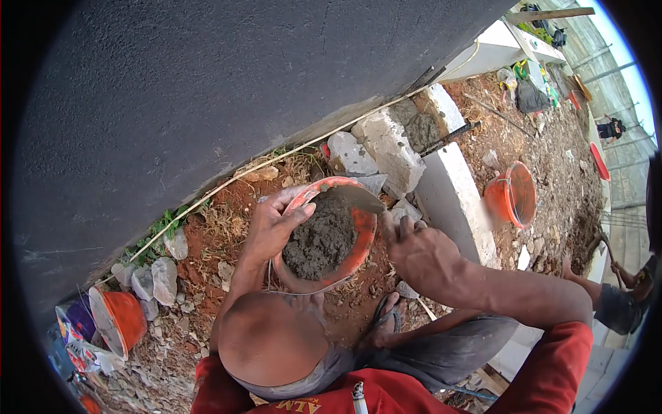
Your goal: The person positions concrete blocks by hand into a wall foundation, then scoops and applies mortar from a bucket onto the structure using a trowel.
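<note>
An orange bucket (363, 241) stands between my legs, partly filled with wet grey mortar (321, 238). My left hand (270, 224) is closed round its rim on the far left side, the thumb lying over the edge. In my right hand (426, 259), closed at the right of the bucket, is a trowel; the handle is mostly hidden by the fingers. The trowel's blade (361, 199) reaches over the bucket's far right rim, above the mortar. My bent left knee (272, 338) is just in front of the bucket.
A dark wall (207, 90) rises beyond, with rough stones (386, 148) at its foot. Right of the bucket lies a long white block (455, 196); beyond it sits another orange bucket (512, 195). A tipped orange bucket (123, 317) lies left. Another person's leg (617, 303) shows far right.
</note>
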Tool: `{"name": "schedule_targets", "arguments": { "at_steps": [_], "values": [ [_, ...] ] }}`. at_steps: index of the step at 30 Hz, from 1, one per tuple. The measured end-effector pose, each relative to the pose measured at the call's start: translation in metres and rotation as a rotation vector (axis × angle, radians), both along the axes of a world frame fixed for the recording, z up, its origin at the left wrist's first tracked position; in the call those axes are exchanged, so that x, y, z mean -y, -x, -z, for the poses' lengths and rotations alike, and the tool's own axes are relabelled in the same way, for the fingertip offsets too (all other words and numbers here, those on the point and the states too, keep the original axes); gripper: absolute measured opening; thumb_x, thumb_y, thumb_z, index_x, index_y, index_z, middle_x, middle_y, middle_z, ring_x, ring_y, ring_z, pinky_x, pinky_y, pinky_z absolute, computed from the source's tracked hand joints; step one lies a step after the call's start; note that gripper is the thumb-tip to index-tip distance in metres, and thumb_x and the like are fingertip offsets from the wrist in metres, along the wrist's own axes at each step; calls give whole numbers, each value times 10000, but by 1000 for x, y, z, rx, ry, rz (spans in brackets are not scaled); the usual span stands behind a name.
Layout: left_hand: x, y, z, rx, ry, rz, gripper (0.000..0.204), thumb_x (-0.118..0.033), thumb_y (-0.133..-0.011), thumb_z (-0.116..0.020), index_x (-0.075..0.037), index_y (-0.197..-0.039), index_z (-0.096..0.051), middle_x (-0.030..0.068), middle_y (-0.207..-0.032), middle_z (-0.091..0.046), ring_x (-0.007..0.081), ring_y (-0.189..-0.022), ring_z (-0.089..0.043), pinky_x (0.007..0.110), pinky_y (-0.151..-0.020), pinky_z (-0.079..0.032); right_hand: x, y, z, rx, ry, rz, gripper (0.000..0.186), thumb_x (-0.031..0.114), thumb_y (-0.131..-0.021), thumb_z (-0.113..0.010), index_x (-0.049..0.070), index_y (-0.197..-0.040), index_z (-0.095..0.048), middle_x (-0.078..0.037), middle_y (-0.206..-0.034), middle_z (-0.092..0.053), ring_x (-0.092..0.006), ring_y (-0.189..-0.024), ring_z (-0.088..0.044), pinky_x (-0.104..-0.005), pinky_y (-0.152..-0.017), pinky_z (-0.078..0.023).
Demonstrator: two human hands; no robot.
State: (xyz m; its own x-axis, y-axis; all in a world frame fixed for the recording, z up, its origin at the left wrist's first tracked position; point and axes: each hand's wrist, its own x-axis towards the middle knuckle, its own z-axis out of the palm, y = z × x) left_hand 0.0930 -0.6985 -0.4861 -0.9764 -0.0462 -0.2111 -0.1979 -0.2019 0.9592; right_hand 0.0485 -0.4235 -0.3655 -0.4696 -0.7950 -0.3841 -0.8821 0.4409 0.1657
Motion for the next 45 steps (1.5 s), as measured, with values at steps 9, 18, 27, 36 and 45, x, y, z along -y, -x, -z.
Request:
{"name": "schedule_targets", "arguments": {
  "at_steps": [9,18,27,36,45],
  "values": [
    [-3,-6,9,-134,21,11,403,-112,-934,-712,49,-1299,-658,152,-1294,-673,225,-1179,-637,375,-1034,-490,26,-22,68,1090,-33,629,282,189,-1003,-558,0,-1201,-626,-124,-826,-688,-201,-643,-667,-344,-568,-562],
    [19,-12,15,-39,-143,-169,369,-59,-929,-703,55,-1279,-668,99,-1149,-728,154,-1043,-675,314,-950,-523,28,-24,112,2918,1149,1559,412,251,-1060,-538,-33,-1357,-508,-89,-917,-594,-108,-622,-598,-210,-400,-504],
    [18,15,19,20,-39,-184,361,-120,-939,-728,31,-1264,-687,56,-1127,-726,108,-1023,-644,281,-924,-503,-34,-28,1,1305,591,1075,475,193,-990,-615,11,-1421,-532,-105,-940,-667,-149,-646,-643,-311,-563,-567],
    [-7,18,6,-60,68,-68,386,-155,-931,-721,30,-1270,-695,81,-1154,-721,143,-1050,-651,325,-947,-497,24,-7,63,282,206,291,679,62,-878,-574,-94,-1508,-372,-316,-1149,-638,-416,-832,-717,-467,-766,-599],
    [14,16,14,22,-58,-178,337,-117,-946,-724,25,-1251,-702,46,-1095,-724,101,-974,-638,282,-879,-505,9,-52,76,694,361,500,577,120,-876,-643,-58,-1413,-527,-304,-1213,-657,-369,-997,-710,-473,-746,-608]
  ]
}}
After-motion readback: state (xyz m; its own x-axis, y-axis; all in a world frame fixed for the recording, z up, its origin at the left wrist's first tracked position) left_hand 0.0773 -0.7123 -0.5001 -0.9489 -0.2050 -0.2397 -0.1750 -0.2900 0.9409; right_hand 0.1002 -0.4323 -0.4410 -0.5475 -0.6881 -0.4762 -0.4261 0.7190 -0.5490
